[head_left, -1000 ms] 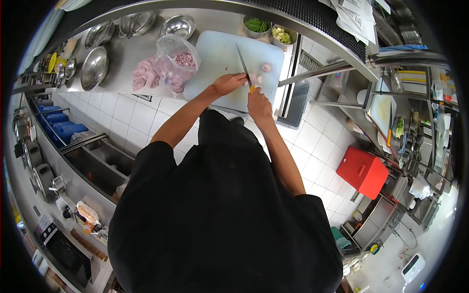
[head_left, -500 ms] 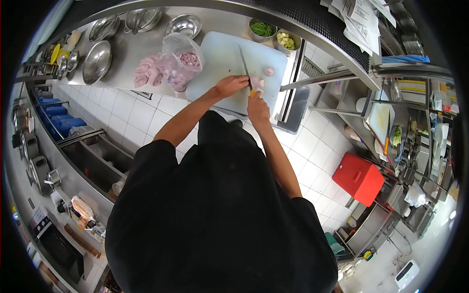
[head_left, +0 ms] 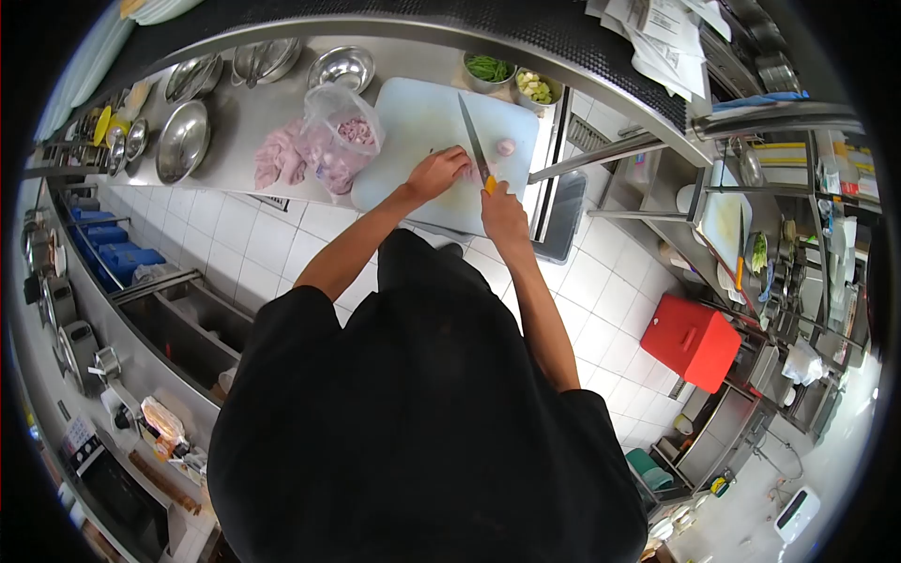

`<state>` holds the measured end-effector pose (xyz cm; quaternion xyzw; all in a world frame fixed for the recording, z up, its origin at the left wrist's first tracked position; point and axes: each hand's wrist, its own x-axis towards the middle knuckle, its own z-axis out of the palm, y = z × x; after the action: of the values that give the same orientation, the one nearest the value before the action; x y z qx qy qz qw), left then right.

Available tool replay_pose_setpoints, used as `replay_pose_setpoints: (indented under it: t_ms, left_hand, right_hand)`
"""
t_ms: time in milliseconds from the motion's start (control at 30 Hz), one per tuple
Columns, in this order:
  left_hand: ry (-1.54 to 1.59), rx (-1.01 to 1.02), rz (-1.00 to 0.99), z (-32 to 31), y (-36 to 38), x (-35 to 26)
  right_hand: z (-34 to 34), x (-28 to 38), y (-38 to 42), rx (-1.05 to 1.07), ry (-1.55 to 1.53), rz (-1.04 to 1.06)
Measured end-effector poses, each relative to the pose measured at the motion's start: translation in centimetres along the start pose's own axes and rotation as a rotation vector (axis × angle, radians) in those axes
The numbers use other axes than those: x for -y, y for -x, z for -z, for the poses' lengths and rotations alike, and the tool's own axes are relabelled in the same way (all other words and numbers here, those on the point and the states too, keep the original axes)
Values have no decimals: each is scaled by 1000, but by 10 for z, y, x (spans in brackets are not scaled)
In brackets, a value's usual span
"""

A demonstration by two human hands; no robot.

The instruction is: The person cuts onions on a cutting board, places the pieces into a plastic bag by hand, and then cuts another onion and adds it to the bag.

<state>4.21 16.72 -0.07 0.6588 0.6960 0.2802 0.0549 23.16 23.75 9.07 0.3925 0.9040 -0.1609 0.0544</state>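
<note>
My right hand (head_left: 505, 214) is wrapped round the yellow handle of a long kitchen knife (head_left: 476, 133), whose blade points away across a pale blue cutting board (head_left: 399, 111). Left of the blade, my left hand (head_left: 437, 175) has its fingers curled down on a small piece of pink meat (head_left: 473, 171), partly hidden by the fingers. A small round pink piece (head_left: 507, 147) lies on the board right of the knife. Beside the board's left edge stands a clear plastic bag (head_left: 330, 111) with chopped pink meat in it. A larger lump of pink meat (head_left: 278, 158) lies left of the bag.
Steel bowls (head_left: 341, 68) line the back of the steel counter. Behind the board sit a bowl of chopped greens (head_left: 488, 69) and a bowl of pale green pieces (head_left: 535, 87). A steel shelf edge (head_left: 432, 44) hangs above. A red bin (head_left: 690, 342) stands at the right.
The knife has moved right, away from my left fingers, and its blade is turned more to its flat side. My left hand has shifted slightly left. The camera view has shifted a little.
</note>
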Motion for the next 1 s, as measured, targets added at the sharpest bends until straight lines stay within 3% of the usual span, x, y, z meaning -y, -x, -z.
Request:
replay_pose_setpoints:
  t_ms: [67,167,367,467,600,667,733,833,933,1000]
  left_hand:
    - [118,-19,167,2,-18,-10]
    - [90,-181,131,-17,-50,-18]
    - [115,143,169,-55,-99,-13]
    - [202,34,223,-60,-107,10]
    - [546,-241,529,-14,-80,22]
    - [310,-477,491,4,-45,43]
    - [276,-498,616,28,-7,52]
    - [511,-453,634,52,33,34]
    - [511,-479,690,49,46,5]
    - [597,-372,658,41,41,-12]
  right_hand:
    - [26,-6,7,-17,-49,-23]
    - [52,-15,11,-53,-77,-80]
    - [74,-21,10,-93,-161,-164]
    - [72,-23,9,-126,-170,-160]
    - [59,-20,23,-100,-166,-139]
    - [32,-22,28,-69,-164,-111]
    - [6,-15,32,-21,-165,-58]
    - [-29,1,32,32,-201,33]
    - [-60,1,25,19,-190,49]
    - [-70,-3,22,-6,-169,22]
